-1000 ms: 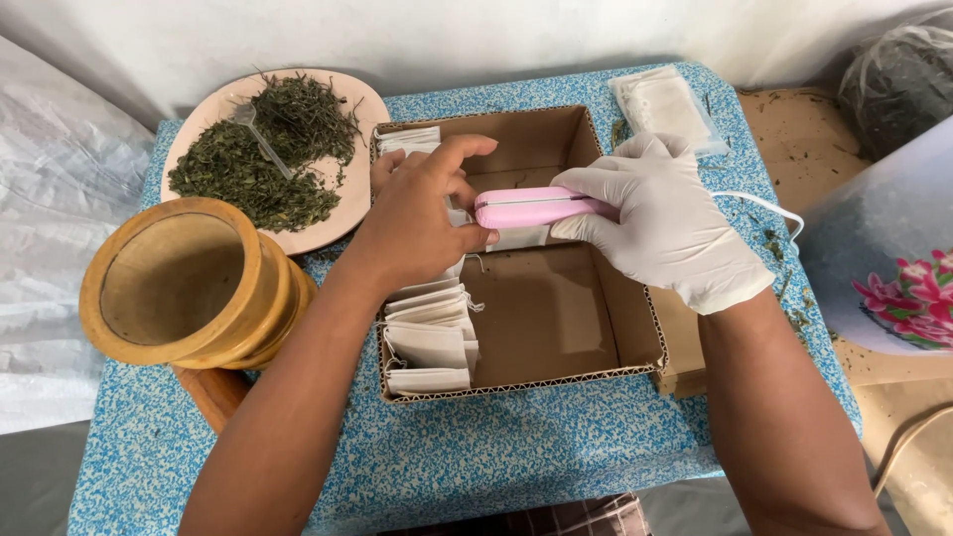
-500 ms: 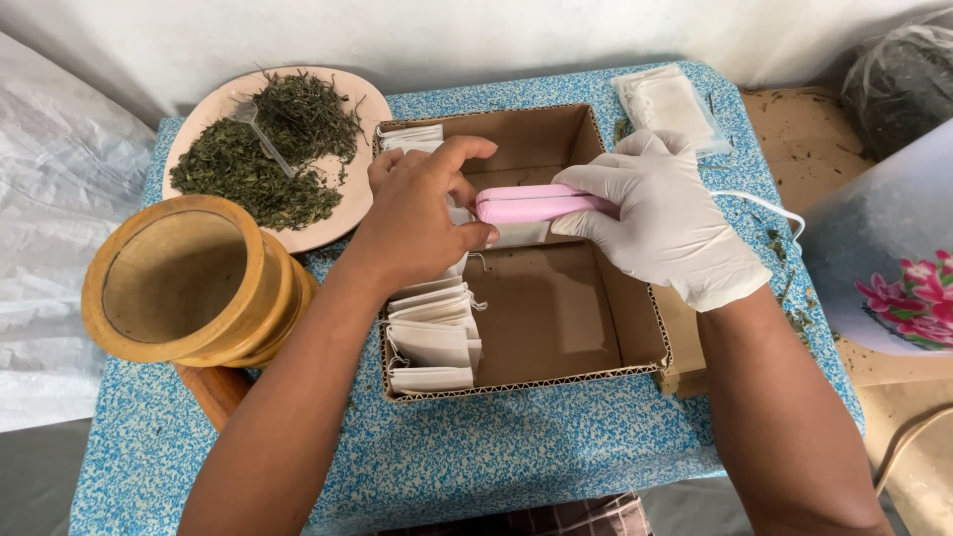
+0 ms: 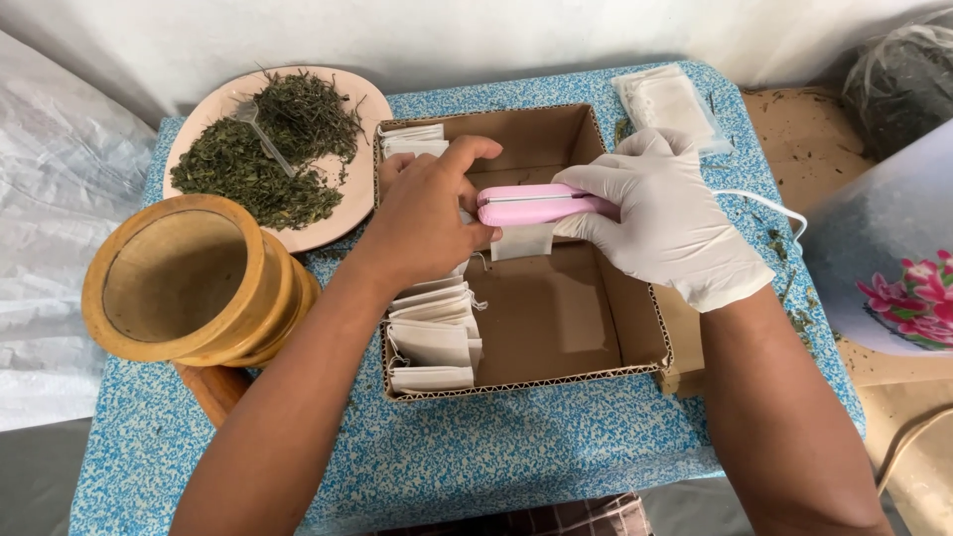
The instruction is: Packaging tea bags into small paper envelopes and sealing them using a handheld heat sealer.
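While the blue speckled worktop [image 3: 516,457] carries everything, most of its middle is taken by a shallow brown cardboard box [image 3: 556,328], and both hands are at work over its far half. To the left stand a round wooden sieve-like drum [image 3: 184,283] and, behind it, a pale pink plate [image 3: 342,213] heaped with dried green leaves [image 3: 253,164]; a clear packet of empty white bags [image 3: 667,104] lies at the far right corner. Inside the box, along its left wall, filled white paper tea bags [image 3: 432,342] are stacked in a row. The step in hand looks like sealing one bag: the white-gloved right hand [image 3: 665,218] has its grip clenched round a small pink handheld sealer [image 3: 531,203], whose white cord [image 3: 764,203] trails off right, and the sealer is pressed down on the top edge of a small white bag [image 3: 523,241]. The bare left hand [image 3: 432,218] steadies that bag, fingers curled and pinching beside the sealer's tip. Next, I judge, comes a steady squeeze, then letting go and laying the bag with the row.
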